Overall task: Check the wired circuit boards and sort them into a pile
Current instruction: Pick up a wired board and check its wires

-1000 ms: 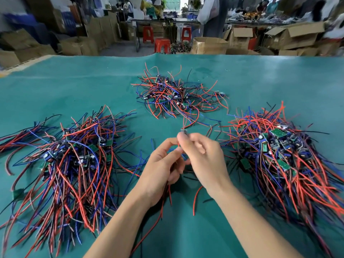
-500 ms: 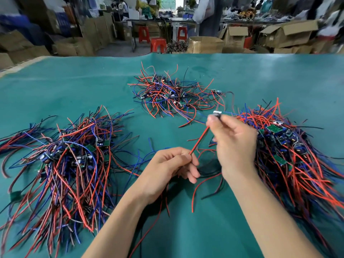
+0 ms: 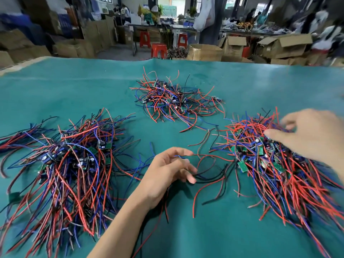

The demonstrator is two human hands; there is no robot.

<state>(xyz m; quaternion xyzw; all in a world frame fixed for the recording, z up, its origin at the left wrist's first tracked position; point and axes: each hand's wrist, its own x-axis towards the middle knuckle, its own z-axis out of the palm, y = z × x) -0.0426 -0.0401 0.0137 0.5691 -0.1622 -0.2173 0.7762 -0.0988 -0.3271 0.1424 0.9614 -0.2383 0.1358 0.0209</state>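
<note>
Beneath the spread, blurred fingers of the right hand (image 3: 314, 135) lay the right-hand pile (image 3: 275, 161); the left hand (image 3: 167, 172), fingers loosely curled, touched loose wires (image 3: 206, 175).

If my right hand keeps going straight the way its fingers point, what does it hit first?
Most likely the right-hand pile of wired boards. The right hand reaches leftward with fingers spread just above that pile's red wires. The blur hides whether the fingertips already touch them.
</note>
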